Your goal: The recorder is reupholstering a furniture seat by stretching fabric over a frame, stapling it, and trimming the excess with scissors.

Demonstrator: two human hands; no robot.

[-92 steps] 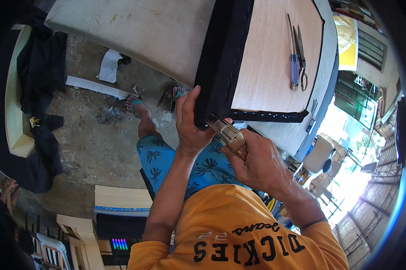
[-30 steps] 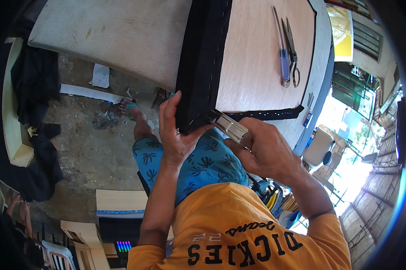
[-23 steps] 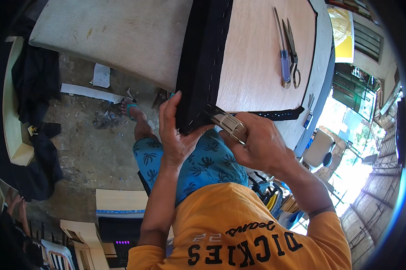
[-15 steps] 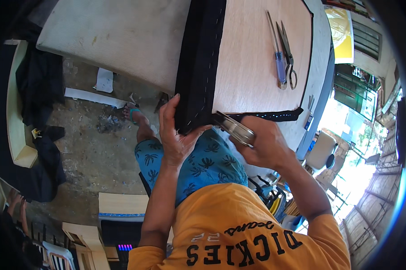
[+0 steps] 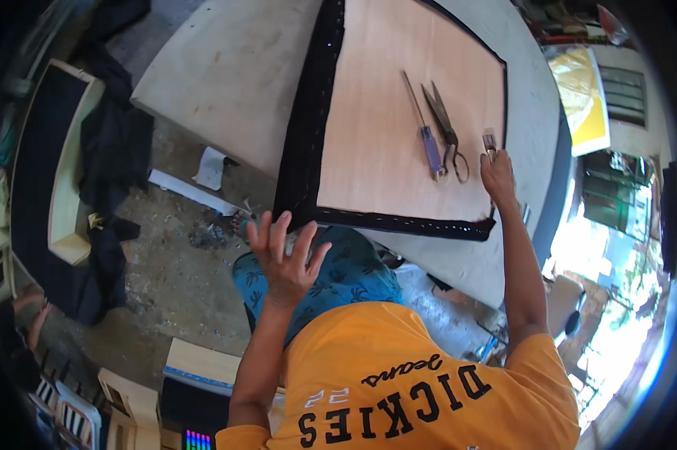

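A pale wooden panel (image 5: 383, 135) lies on the table, with black fabric (image 5: 299, 142) folded over its edges and fixed by rows of staples. My left hand (image 5: 284, 262) is raised beside the panel's near left corner, fingers spread, holding nothing. At the panel's right edge, my right hand (image 5: 497, 178) is closed round a metal staple gun (image 5: 490, 141); only its end shows past my fingers. Toward the panel's right side rest a screwdriver (image 5: 431, 150) with a clear bluish handle and a pair of scissors (image 5: 447, 131), side by side.
The panel sits on a whitish tabletop (image 5: 218, 82) with a rounded end. On the floor at left stands a wooden frame (image 5: 68, 172) with black cloth draped about it. Another person's hands (image 5: 35, 319) show at far left. Wooden pieces (image 5: 203, 364) stand at lower left.
My right hand has carried the staple gun from the near left corner over to the panel's right edge. My left hand has let go of the fabric corner and opened.
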